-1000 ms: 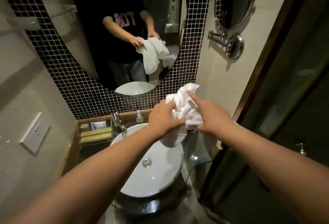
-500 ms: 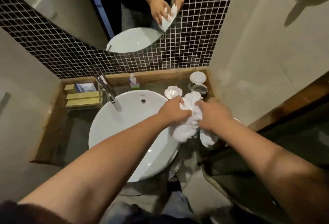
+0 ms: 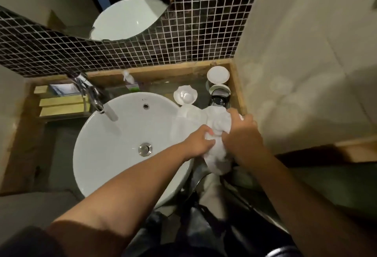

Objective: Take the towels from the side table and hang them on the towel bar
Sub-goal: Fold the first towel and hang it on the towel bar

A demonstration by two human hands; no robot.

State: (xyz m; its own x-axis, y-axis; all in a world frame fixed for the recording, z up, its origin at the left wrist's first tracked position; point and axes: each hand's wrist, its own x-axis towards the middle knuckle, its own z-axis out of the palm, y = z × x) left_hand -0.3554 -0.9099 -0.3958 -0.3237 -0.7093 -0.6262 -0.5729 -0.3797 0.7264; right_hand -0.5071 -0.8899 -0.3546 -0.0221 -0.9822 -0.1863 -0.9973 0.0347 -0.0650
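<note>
A crumpled white towel (image 3: 217, 126) is bunched between both hands, just right of the white round basin (image 3: 114, 146). My left hand (image 3: 199, 144) grips its lower left part, fingers curled into the cloth. My right hand (image 3: 242, 134) grips the right side, and part of the towel hangs down below the hands (image 3: 219, 165). One flap lies over the basin's right rim. No towel bar is in view.
A chrome tap (image 3: 92, 95) stands at the basin's back left. Behind the towel sit a white soap dish (image 3: 185, 95) and covered cups (image 3: 218, 75) on the wood-edged counter (image 3: 237, 85). Boxes fill a tray (image 3: 61, 101) on the left. A mosaic wall and mirror rise behind.
My view has tilted down from the mirror to the basin. Both hands have lowered the towel from chest height to beside the basin and kept their grip on it.
</note>
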